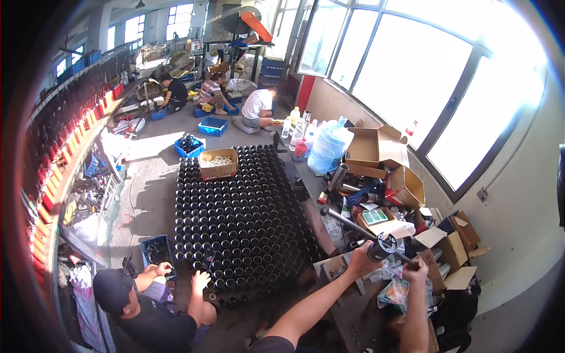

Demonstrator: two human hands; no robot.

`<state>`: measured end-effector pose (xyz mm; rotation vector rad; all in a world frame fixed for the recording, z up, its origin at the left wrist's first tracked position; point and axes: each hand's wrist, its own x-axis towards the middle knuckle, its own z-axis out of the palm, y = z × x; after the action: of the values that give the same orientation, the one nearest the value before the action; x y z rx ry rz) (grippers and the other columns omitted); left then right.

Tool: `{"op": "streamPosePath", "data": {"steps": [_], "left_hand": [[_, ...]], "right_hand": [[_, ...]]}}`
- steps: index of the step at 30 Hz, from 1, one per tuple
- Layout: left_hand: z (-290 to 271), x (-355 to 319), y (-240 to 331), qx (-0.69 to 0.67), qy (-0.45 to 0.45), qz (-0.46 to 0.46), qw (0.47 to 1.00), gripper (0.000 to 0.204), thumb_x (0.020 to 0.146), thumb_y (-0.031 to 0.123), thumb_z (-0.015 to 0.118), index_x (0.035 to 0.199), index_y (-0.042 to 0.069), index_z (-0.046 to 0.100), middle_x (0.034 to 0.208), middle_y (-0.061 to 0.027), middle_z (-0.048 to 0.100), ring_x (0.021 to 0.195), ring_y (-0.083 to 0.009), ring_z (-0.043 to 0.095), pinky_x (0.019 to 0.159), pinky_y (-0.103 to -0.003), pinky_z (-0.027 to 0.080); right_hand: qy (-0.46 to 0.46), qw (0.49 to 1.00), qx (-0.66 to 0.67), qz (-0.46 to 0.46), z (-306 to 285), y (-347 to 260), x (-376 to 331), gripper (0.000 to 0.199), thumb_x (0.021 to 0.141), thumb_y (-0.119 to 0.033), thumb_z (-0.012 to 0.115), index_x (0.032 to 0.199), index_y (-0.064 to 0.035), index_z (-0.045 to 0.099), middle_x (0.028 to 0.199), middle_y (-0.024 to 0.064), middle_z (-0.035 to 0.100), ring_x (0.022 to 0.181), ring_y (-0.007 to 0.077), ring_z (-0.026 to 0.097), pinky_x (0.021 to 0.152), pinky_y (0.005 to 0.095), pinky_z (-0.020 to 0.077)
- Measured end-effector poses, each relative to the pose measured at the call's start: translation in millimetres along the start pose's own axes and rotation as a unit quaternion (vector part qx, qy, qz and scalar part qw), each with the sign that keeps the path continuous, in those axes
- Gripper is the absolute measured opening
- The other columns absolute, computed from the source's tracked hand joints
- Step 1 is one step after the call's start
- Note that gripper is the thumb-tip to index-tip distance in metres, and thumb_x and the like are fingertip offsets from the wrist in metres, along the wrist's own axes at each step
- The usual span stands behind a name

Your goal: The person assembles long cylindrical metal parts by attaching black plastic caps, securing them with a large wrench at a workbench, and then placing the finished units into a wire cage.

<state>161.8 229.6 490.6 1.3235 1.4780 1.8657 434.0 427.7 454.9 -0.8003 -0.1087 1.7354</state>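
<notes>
My left hand is closed around a black cylinder whose round end faces up. A long dark rod reaches from beside the cylinder toward the window-side bench, and its other end comes out toward my right hand. My right hand is closed on that near end of the rod. Whether the rod passes through the cylinder or lies across it, I cannot tell. Below my hands lie clear plastic bags with colourful contents.
Rows of black cylinders stand to the left, with a cardboard box of pale rings on them. A seated person in a black cap works beside them. Boxes and bottles crowd the right bench. Several people crouch farther back.
</notes>
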Motion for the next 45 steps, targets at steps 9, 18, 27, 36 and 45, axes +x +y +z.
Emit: {"op": "streamPosePath", "data": {"steps": [9, 18, 27, 36, 45], "left_hand": [[50, -10, 12, 0.038, -0.025, -0.045, 0.998, 0.041, 0.079, 0.029, 0.079, 0.112, 0.010, 0.061, 0.094, -0.0206, 0.071, 0.091, -0.0431, 0.069, 0.076, -0.050, 0.056], [14, -36, 27, -0.023, -0.049, 0.021, 0.998, 0.065, 0.070, 0.024, 0.089, 0.124, 0.004, 0.058, 0.101, -0.0197, 0.069, 0.094, -0.0345, 0.069, 0.084, -0.040, 0.054], [-7, -5, 0, -0.002, 0.023, 0.008, 1.000, 0.057, 0.068, 0.023, 0.089, 0.114, 0.003, 0.061, 0.098, -0.0170, 0.071, 0.093, -0.0312, 0.072, 0.080, -0.040, 0.056], [29, -27, 32, -0.001, -0.040, 0.069, 0.997, 0.047, 0.072, 0.026, 0.086, 0.109, 0.010, 0.061, 0.095, -0.0096, 0.069, 0.081, -0.0277, 0.069, 0.074, -0.039, 0.055], [-4, -39, 19, 0.013, -0.024, 0.021, 0.999, 0.058, 0.068, 0.022, 0.091, 0.116, 0.005, 0.061, 0.101, -0.0154, 0.072, 0.094, -0.0285, 0.073, 0.082, -0.038, 0.056]], "right_hand": [[-0.358, 0.383, -0.612, -0.592, 108, 155, -352, 0.010, 0.081, -0.016, 0.069, 0.089, -0.0107, 0.071, 0.079, 0.0036, 0.066, 0.079, 0.0198, 0.062, 0.083, 0.0354, 0.0415], [-0.214, 0.350, -0.831, -0.376, 290, 141, -81, 0.027, 0.082, -0.031, 0.070, 0.080, -0.0050, 0.074, 0.070, 0.0145, 0.071, 0.070, 0.0281, 0.072, 0.065, 0.0395, 0.0570], [-0.092, 0.993, -0.029, -0.075, 34, 59, -156, 0.020, 0.106, -0.031, 0.051, 0.099, -0.0228, 0.067, 0.061, -0.0132, 0.050, 0.072, 0.0045, 0.062, 0.067, 0.0289, 0.0512], [-0.474, 0.238, -0.703, -0.473, 187, 174, -317, 0.029, 0.078, -0.017, 0.071, 0.106, -0.0117, 0.063, 0.069, 0.0029, 0.066, 0.071, 0.0229, 0.067, 0.080, 0.0380, 0.0455], [-0.171, 0.749, -0.631, -0.106, 254, 136, -55, 0.021, 0.086, -0.019, 0.074, 0.079, 0.0001, 0.072, 0.069, 0.0057, 0.066, 0.053, 0.0149, 0.060, 0.048, 0.0309, 0.0471]]}}
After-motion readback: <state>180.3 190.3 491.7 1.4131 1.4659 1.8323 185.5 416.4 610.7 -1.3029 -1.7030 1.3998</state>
